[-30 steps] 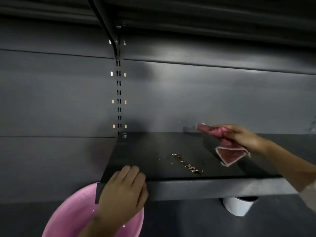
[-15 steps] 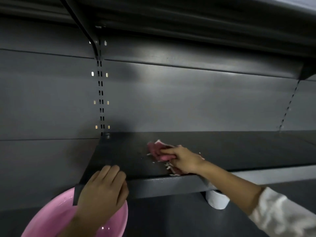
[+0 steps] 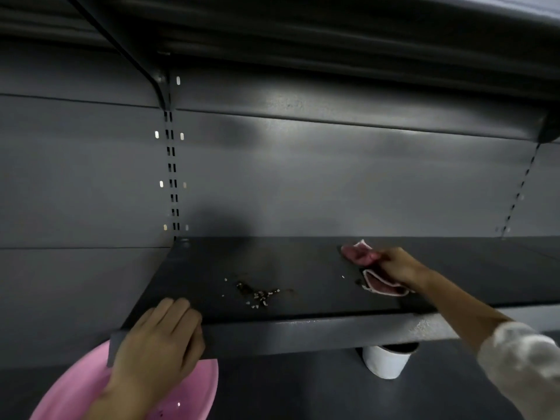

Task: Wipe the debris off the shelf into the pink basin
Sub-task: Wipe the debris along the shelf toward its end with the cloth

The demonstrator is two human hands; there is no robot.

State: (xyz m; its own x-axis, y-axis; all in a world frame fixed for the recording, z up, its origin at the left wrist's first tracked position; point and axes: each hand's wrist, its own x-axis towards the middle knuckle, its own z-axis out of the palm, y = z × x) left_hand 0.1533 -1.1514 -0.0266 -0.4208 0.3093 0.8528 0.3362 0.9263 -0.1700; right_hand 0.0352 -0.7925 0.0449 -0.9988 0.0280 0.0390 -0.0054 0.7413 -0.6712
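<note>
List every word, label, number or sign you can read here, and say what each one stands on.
None. No readable text shows on the shelf, the back panel, the pink basin, the cloth or the white cup.

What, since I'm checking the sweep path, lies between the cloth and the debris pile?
Head view: bare shelf, except one white crumb near the cloth.
</note>
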